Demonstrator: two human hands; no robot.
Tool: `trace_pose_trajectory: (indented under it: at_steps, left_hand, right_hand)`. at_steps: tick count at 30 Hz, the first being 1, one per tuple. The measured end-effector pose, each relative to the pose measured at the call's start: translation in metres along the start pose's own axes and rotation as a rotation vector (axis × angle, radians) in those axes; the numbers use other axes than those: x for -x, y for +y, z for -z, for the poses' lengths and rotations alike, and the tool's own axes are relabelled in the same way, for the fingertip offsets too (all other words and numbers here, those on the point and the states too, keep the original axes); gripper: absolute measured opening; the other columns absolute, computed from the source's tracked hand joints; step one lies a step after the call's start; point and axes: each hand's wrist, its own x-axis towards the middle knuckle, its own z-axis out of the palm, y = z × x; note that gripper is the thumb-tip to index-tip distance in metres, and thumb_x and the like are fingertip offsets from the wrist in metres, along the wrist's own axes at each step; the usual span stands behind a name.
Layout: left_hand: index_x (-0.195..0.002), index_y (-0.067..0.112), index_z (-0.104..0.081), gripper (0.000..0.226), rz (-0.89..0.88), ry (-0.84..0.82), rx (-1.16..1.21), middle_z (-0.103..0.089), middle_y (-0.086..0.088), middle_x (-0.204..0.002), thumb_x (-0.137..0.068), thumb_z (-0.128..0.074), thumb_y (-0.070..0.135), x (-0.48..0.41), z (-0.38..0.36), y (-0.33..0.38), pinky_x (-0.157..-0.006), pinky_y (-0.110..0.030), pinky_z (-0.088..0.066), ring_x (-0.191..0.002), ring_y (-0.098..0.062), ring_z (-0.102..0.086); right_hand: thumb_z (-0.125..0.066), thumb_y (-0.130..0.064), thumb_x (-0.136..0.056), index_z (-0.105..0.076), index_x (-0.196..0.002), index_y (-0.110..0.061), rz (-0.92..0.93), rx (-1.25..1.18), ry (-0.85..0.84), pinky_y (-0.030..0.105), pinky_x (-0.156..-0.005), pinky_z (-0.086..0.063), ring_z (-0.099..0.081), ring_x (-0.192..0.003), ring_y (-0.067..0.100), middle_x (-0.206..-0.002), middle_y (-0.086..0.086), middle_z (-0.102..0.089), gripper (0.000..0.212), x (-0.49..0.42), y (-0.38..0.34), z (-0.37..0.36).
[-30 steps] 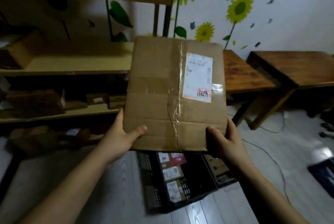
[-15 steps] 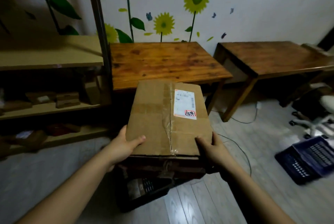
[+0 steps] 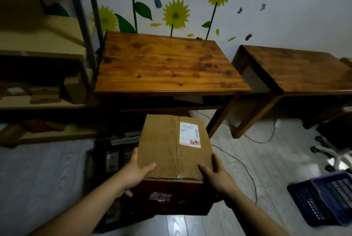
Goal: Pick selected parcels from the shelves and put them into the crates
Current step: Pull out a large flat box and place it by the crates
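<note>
Grey plank floor low in frame carries a black crate point(image 3: 112, 161); directly above it, the cardboard parcel point(image 3: 171, 146), long axis running up-frame, is clamped between left hand point(image 3: 133, 173) and right hand point(image 3: 217, 176).

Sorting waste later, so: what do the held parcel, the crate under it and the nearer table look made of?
Parcel: matte brown corrugated cardboard, creased, taped seam, paper label. Crate: seemingly dark moulded plastic with slotted walls, too dim to be sure. Table: glossy varnished wood planks, with visible grain and knots.

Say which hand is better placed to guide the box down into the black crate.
Left, marginally. Both hands grip the cardboard box, but the left hand sits on the side where the black crate shows; the right hand is over bare floor.
</note>
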Motion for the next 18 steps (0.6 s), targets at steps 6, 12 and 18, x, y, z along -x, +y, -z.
trace_pose_trajectory:
  at_steps: [6,12,18]
  left_hand:
    - [-0.145,0.05,0.001,0.086,0.086,0.09,-0.115,-0.008,-0.003,-0.155,-0.081,-0.054,0.064,-0.056,-0.061,0.01,-0.066,-0.04,-0.059,-0.127,-0.032,-0.041]
    - [-0.148,0.043,-0.006,0.101,0.061,0.2,-0.099,-0.016,-0.008,-0.152,-0.067,-0.056,0.076,-0.134,-0.146,-0.015,-0.108,-0.036,-0.034,-0.134,-0.027,-0.034]
    - [-0.149,0.041,-0.006,0.093,0.05,0.23,-0.083,-0.006,-0.006,-0.156,-0.077,-0.062,0.06,-0.238,-0.217,-0.052,-0.114,-0.039,-0.027,-0.142,-0.026,-0.022]
  right_hand:
    - [-0.042,-0.062,-0.092,-0.007,-0.152,-0.041,0.076,0.243,-0.1,0.044,-0.105,-0.042,-0.047,-0.128,0.027,-0.151,0.005,-0.038,0.072,-0.083,0.03,0.03]
    - [-0.034,-0.081,-0.079,0.003,-0.145,-0.056,0.133,0.383,-0.205,0.047,-0.108,-0.039,-0.047,-0.128,0.026,-0.15,0.0,-0.037,0.079,-0.2,0.095,0.04]
    - [-0.044,-0.07,-0.086,-0.011,-0.148,-0.051,0.165,0.299,-0.158,0.041,-0.102,-0.045,-0.052,-0.121,0.022,-0.142,-0.001,-0.044,0.073,-0.298,0.167,0.023]
